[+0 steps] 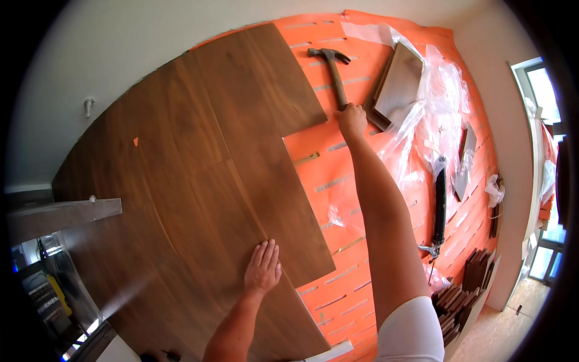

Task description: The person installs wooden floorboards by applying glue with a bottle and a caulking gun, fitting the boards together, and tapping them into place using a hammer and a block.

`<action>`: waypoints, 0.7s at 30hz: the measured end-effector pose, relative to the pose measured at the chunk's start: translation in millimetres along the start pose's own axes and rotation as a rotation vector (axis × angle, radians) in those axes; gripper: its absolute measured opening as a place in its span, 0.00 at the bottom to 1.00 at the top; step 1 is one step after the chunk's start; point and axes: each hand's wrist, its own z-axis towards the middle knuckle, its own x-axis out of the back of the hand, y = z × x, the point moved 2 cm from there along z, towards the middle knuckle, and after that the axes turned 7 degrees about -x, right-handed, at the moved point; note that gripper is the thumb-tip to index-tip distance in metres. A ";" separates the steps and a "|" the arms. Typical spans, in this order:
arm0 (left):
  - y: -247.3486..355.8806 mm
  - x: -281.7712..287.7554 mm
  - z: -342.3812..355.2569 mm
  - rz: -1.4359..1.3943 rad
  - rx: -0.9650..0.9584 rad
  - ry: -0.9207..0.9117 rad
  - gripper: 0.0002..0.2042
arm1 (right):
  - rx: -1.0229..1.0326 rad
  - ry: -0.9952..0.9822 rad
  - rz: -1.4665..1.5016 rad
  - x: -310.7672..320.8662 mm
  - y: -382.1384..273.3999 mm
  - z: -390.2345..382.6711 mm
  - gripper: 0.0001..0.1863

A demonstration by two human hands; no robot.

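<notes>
My right hand is closed round the lower end of the handle of a claw hammer, whose dark head points away from me over the orange underlay. My left hand lies flat, fingers together and stretched out, on the brown wood floorboards, close to a seam between two boards. The laid boards end in a stepped edge, with slotted orange underlay beyond it to the right. Just right of the hammer handle, several loose plank pieces lie stacked on the underlay.
Crumpled clear plastic sheeting spreads beside the loose planks. A black caulking gun lies on the right. Many short wood offcuts are piled at the lower right. White walls border the floor. A grey beam-like piece juts in at left.
</notes>
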 end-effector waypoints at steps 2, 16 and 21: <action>0.4 0.7 -1.5 0.012 -0.002 0.006 0.27 | -0.018 -0.114 0.006 8.7 -6.1 11.6 0.19; -5.5 8.0 -1.4 0.030 0.007 0.035 0.28 | -0.288 -0.759 1.806 169.6 42.0 -113.2 0.19; 4.2 1.1 5.5 0.016 -0.042 0.002 0.29 | -0.279 -0.932 1.407 245.6 126.6 -251.8 0.29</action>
